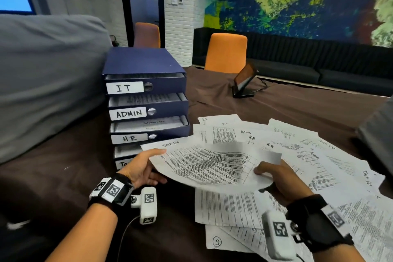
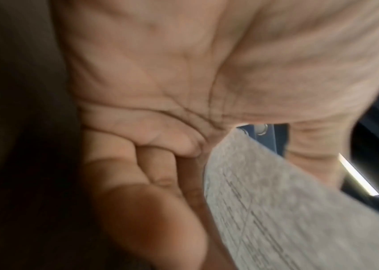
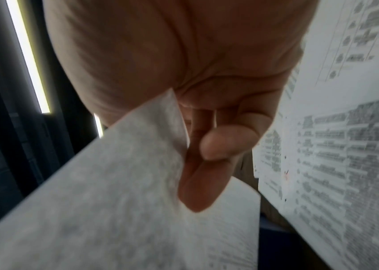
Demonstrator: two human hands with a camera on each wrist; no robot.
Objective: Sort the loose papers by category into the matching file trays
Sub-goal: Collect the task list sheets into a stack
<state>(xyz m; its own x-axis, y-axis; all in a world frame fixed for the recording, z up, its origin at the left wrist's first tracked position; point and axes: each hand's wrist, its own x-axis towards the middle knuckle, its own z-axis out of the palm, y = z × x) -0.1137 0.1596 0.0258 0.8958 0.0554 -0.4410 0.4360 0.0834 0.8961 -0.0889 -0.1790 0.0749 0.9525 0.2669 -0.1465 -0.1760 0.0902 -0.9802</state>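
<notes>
A printed sheet with a table [image 1: 208, 164] is held curved above the table, both hands on it. My left hand [image 1: 157, 166] pinches its left edge, thumb on top and fingers beneath. My right hand [image 1: 265, 176] pinches its right corner the same way. The wrist views show the sheet [image 2: 276, 210] [image 3: 114, 201] between thumb and fingers. A blue stack of file trays stands at the left, labelled IT [image 1: 125, 87], ADMIN [image 1: 128, 114] and HR [image 1: 129, 138]. My left hand partly hides the lowest tray's label [image 1: 122, 164]. Loose papers [image 1: 297, 155] lie fanned out under and right of the sheet.
A brown cloth [image 1: 297, 108] covers the table. A dark device on a stand [image 1: 244, 83] sits behind the papers. A large grey covered shape [image 1: 42, 81] fills the left side. Orange chairs [image 1: 225, 53] and a dark sofa [image 1: 319, 64] stand beyond the far edge.
</notes>
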